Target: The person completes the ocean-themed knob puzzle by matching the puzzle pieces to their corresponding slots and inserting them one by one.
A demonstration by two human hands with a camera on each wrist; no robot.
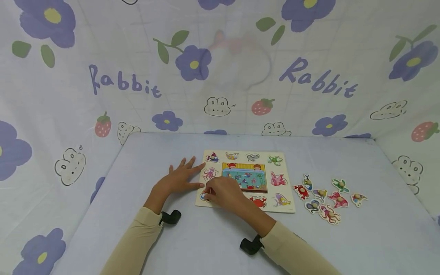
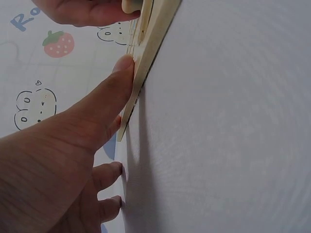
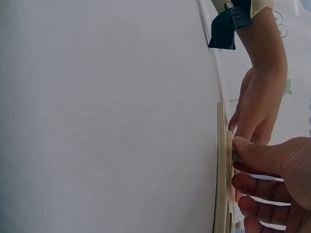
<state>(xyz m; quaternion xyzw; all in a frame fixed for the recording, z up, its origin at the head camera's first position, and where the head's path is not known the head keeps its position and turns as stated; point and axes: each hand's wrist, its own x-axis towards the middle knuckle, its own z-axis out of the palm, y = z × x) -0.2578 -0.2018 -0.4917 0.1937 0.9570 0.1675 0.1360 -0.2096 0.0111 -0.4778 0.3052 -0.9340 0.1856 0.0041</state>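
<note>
A wooden peg puzzle board point(image 1: 245, 156) lies on the table, with sea-animal pictures around an aquarium scene. My right hand point(image 1: 225, 193) is over its lower left corner, thumb and forefinger pinching the knob of a small puzzle piece point(image 1: 203, 195) mostly hidden by the fingers. In the right wrist view, the right thumb point(image 3: 257, 155) is close against the board's face. My left hand point(image 1: 180, 177) lies spread along the left edge, its thumb point(image 2: 119, 80) touching the board's side. At the top left corner sits a knobbed fish piece point(image 1: 213, 157).
Right of the board lie several loose knobbed pieces, among them a red crab point(image 1: 301, 192), a green turtle point(image 1: 340, 185), an octopus point(image 1: 330, 214) and a pink fish point(image 1: 338, 199). A patterned curtain point(image 1: 237, 76) stands behind the white table point(image 1: 206, 244).
</note>
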